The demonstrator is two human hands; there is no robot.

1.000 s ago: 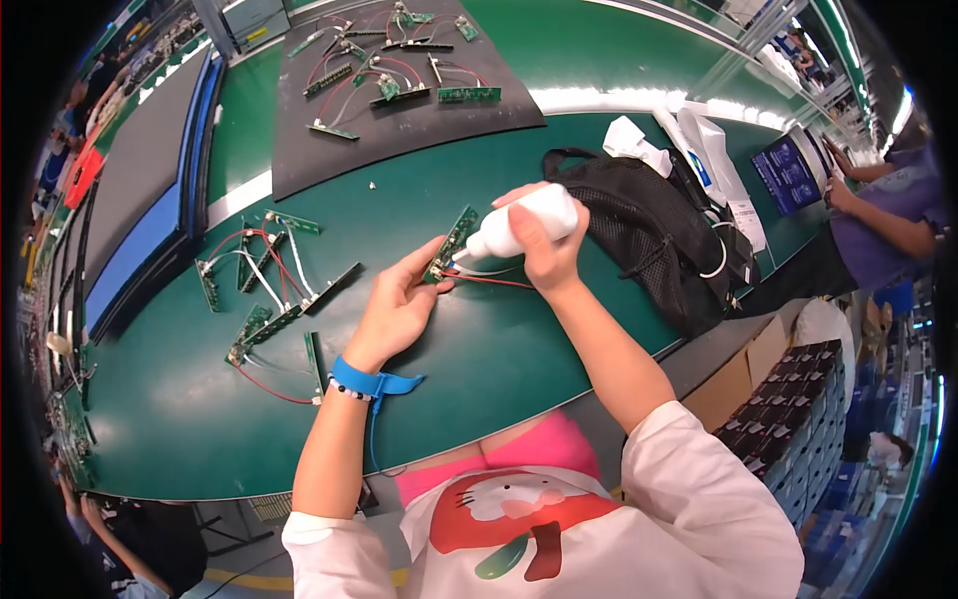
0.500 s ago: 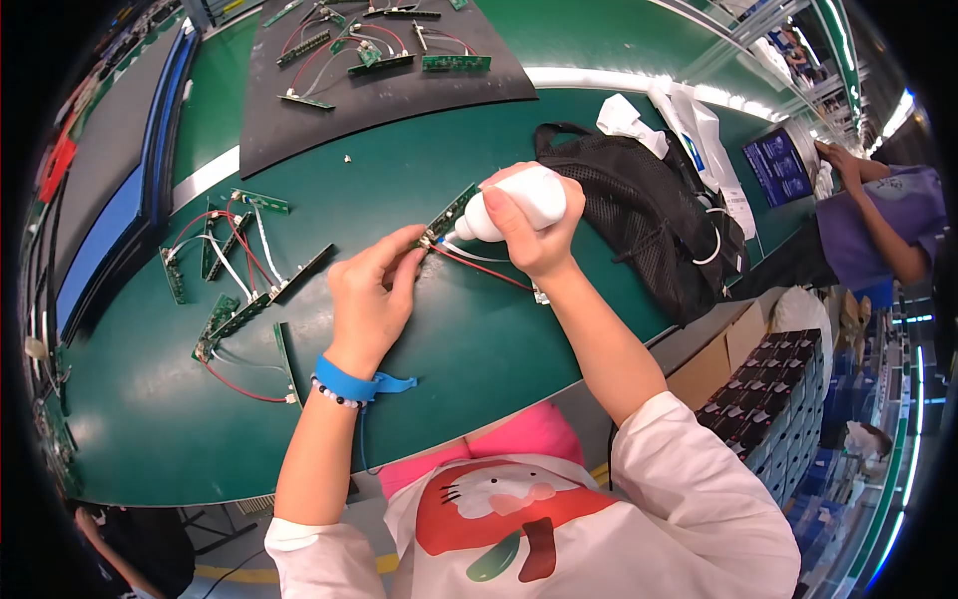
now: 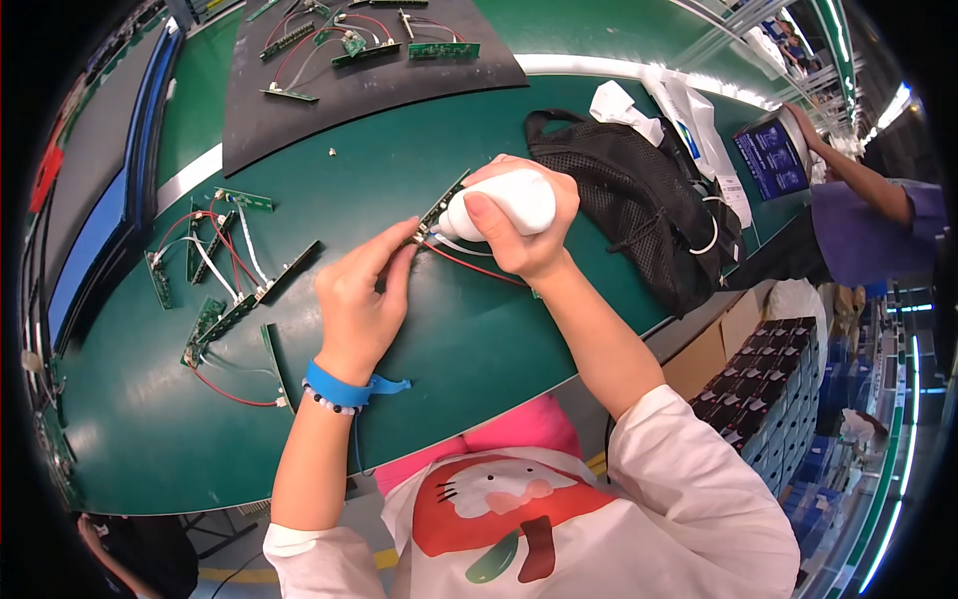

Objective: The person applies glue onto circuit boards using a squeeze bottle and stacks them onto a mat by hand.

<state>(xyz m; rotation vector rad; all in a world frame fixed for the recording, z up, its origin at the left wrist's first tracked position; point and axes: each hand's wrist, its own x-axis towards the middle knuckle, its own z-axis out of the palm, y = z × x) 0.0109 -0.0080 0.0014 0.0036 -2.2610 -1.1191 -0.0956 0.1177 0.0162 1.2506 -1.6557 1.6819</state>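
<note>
My right hand (image 3: 529,215) is wrapped round a white squeeze bottle (image 3: 519,200), tilted so its nozzle points down and left. The nozzle tip meets or nearly meets the connector end of a narrow green circuit board (image 3: 442,205); actual contact is too small to tell. Between thumb and fingertips, my left hand (image 3: 364,290) pinches the lower end of that board. A red wire (image 3: 474,264) and a white wire run from it toward the right, passing below my right hand. Left of my left hand lie several wired circuit boards (image 3: 228,321) on the green table.
On a black mat (image 3: 299,125) at the back lie more wired boards (image 3: 444,50). A black mesh bag (image 3: 619,190) rests right of my hands, beside white plastic packaging (image 3: 699,140). Farther right, another person's arm (image 3: 863,180) reaches to a blue box (image 3: 771,160).
The view has shifted slightly, moving the table things a little left. Both my hands keep their holds on board and bottle. The other person's arm has moved onto the blue box.
</note>
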